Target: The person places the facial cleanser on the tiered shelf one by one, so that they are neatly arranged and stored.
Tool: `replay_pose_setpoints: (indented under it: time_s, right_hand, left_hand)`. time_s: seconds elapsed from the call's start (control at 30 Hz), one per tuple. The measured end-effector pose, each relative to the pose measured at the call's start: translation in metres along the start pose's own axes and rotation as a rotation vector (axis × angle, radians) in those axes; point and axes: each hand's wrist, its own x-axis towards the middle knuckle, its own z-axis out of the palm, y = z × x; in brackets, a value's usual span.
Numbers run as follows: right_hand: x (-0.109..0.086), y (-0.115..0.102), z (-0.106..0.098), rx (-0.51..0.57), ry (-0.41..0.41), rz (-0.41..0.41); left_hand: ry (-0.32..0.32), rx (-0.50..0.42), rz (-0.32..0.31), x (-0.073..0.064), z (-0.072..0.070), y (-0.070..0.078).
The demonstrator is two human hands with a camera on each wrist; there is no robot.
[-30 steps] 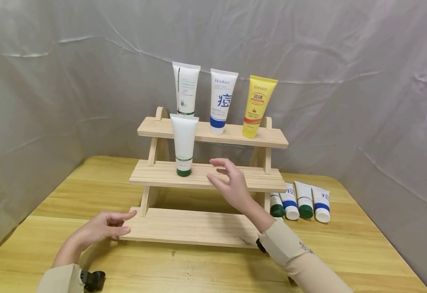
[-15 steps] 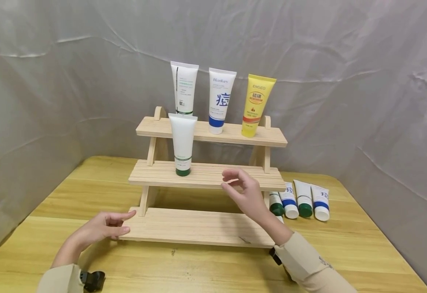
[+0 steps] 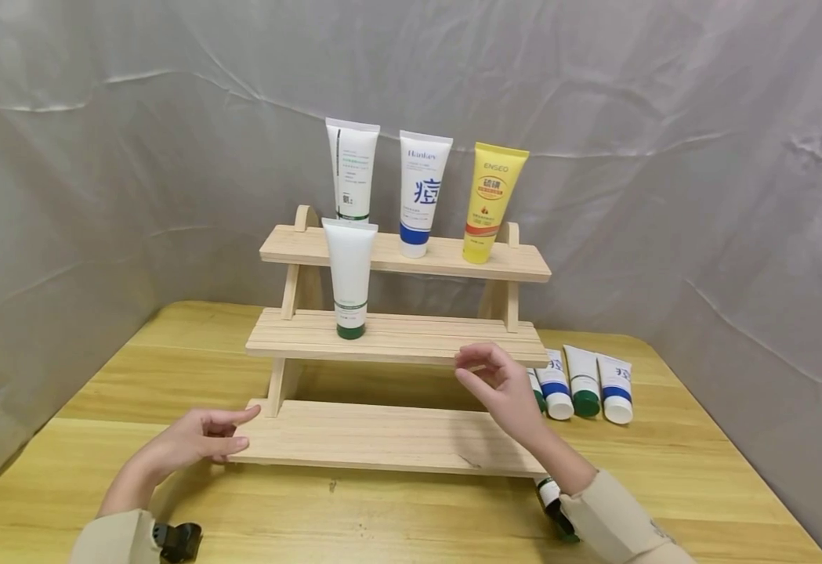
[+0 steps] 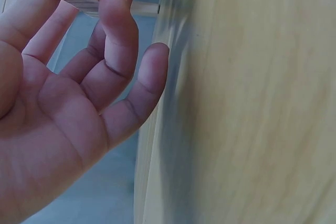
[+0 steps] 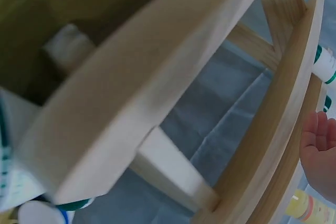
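- Plainly, we read "Hankey" on white-and-blue plastic tube (image 3: 421, 188), "ENSEO" on yellow plastic tube (image 3: 490, 205), both top shelf (image 3: 512, 266).
- Left hand (image 3: 186, 440) grips pale three-tier wooden rack (image 3: 382, 439) at bottom-left.
- Right hand (image 3: 502, 392) curved, empty, near middle shelf (image 3: 418, 337).

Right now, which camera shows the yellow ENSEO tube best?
The head view: the yellow ENSEO tube stands whole there, name legible. The right wrist view catches only its lower part; the left wrist view, nothing.

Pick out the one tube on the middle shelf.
The green-capped white tube, upright left of centre on the middle shelf. The three other shelved tubes, two white and one yellow, stand on the top shelf.
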Motion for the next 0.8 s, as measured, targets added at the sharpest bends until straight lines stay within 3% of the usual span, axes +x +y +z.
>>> replay_pose_setpoints:
  time_s: [0.4,0.8]
  right_hand:
    - [-0.020,0.009,-0.020,0.028,0.038,-0.020]
    - [-0.031,0.006,-0.039,-0.001,-0.005,-0.018]
  left_hand:
    - [-0.002,-0.008,0.004,0.000,0.000,-0.002]
    - [-0.002,0.005,0.031,0.000,-0.001,-0.002]
